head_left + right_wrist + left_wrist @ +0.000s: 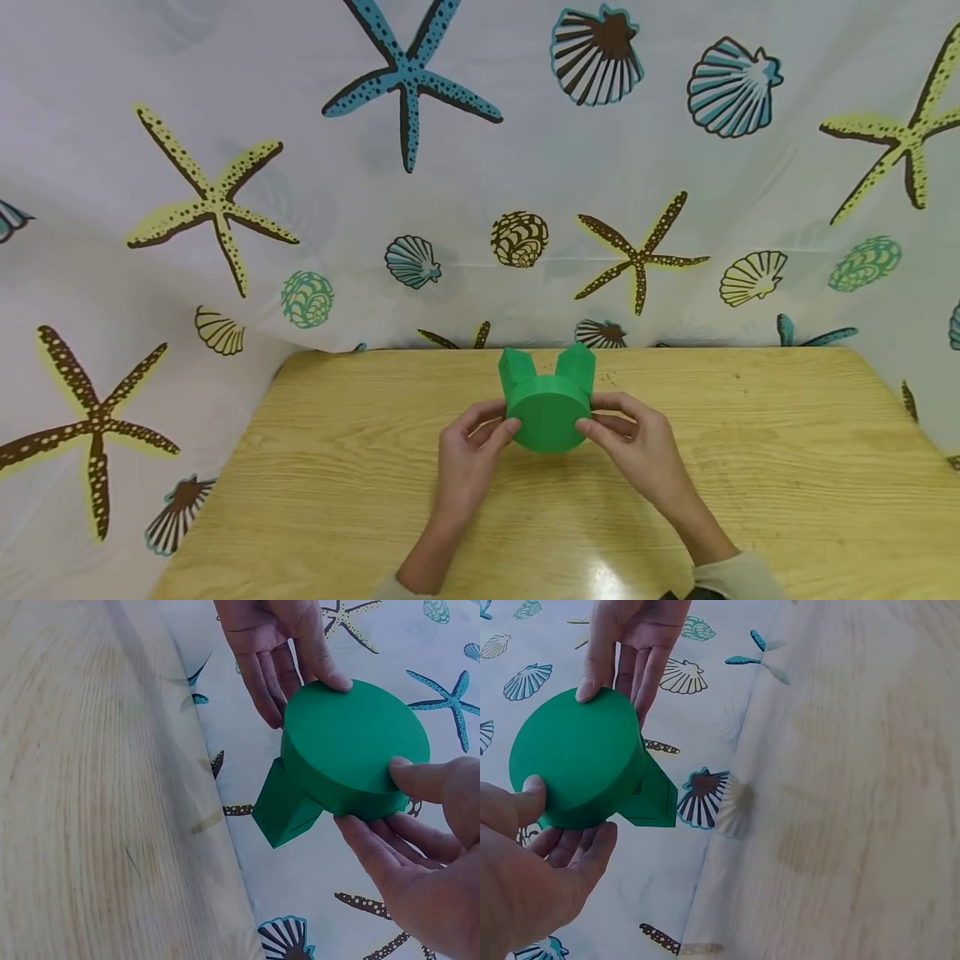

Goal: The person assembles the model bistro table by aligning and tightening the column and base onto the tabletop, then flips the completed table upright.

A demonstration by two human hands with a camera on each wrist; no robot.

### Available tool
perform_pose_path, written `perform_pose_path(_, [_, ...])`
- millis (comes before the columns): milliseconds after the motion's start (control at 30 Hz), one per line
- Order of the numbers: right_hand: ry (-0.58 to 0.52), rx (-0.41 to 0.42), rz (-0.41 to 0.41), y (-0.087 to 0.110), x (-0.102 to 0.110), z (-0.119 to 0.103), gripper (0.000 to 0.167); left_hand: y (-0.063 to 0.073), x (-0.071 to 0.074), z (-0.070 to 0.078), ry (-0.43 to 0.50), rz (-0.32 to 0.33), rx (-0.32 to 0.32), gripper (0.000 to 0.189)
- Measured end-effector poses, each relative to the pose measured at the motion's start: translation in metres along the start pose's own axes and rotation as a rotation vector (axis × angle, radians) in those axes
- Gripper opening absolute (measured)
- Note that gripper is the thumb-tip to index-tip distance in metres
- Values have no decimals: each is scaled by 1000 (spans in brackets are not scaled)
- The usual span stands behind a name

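Observation:
A green round piece [551, 421] with a flat disc face and two block-like, pointed legs [575, 367] is held up between both hands in the head view. My left hand [468, 454] grips its left edge, thumb on the flat face and fingers behind. On the opposite edge, my right hand [645, 450] pinches it the same way. In the left wrist view the disc [577, 754] faces the camera, with a leg [652, 799] sticking out behind it. The right wrist view shows the disc [360, 735] from the other side, a squared leg [285, 806] below.
A light wood table [337, 467] lies under the hands. Behind it and along its sides hangs a white cloth [465, 192] printed with starfish and shells. Light glares off the tabletop near the front.

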State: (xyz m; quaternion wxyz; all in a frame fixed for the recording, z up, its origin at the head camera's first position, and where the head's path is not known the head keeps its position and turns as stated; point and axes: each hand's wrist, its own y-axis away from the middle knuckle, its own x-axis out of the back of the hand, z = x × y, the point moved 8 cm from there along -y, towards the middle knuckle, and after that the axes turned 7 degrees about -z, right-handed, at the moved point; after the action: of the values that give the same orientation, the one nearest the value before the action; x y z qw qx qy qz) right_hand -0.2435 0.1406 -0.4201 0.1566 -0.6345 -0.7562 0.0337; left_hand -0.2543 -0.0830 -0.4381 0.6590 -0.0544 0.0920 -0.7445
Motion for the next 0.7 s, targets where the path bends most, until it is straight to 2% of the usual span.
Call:
perform_pose_path(67, [-14, 22, 14, 0, 0, -2, 33, 0, -1, -1, 22, 0, 8, 31])
perform_pose_path(233, [20, 84, 32, 1, 0, -7, 37, 1, -2, -3, 0, -8, 10, 38])
perform_pose_path(700, [66, 109, -60, 1, -7, -5, 44, 1, -7, 4, -10, -97, -72, 40])
